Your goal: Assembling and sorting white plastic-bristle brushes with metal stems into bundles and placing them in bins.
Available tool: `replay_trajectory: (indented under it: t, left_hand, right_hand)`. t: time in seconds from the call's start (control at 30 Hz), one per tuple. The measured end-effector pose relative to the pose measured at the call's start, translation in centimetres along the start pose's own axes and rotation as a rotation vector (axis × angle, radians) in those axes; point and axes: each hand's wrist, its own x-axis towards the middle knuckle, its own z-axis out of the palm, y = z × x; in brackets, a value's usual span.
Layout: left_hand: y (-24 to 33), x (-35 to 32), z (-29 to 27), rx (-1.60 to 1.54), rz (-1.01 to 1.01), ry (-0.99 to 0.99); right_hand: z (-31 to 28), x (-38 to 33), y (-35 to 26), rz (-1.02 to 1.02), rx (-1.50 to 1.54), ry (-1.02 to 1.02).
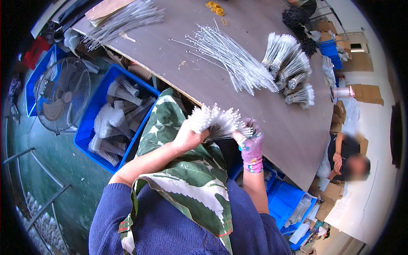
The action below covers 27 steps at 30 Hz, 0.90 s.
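Note:
My left hand [190,135], bare, is closed around a thick bundle of thin wire brushes [214,119] with white bristle tips fanned out. My right hand [250,142], in a pink patterned glove, grips the wire end of that same bundle, which lies sideways between the two hands at the table's edge. Beyond them a loose heap of long wire brushes [233,57] with small looped ends is spread on the brown table [170,80]. Several tied brush bundles [291,63] are gathered to its right.
More long wires [123,23] lie at the table's far left, and yellow rubber bands [215,8] at its far edge. A blue crate [80,138] with brush bundles stands left of me, beside a floor fan [63,95]. Another person [344,157] sits at the right.

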Motion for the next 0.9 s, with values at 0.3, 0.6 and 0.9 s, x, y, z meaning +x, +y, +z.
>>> replay_trajectory:
  t: [0.3, 0.6, 0.9]
  left_hand:
    - [5.0, 3.2, -3.1, -1.198, -0.56, -0.215]
    - [6.5, 4.3, 0.4, -1.222, -0.654, -0.504]
    - [6.9, 3.5, 2.0, -1.195, -0.648, -0.503]
  right_hand:
    - [0.9, 1.5, -4.1, 0.137, 0.268, 0.211]
    - [-2.5, 0.0, -5.2, 0.042, 0.27, 0.191]
    - [-3.8, -2.1, -4.3, 0.098, 0.355, 0.405]
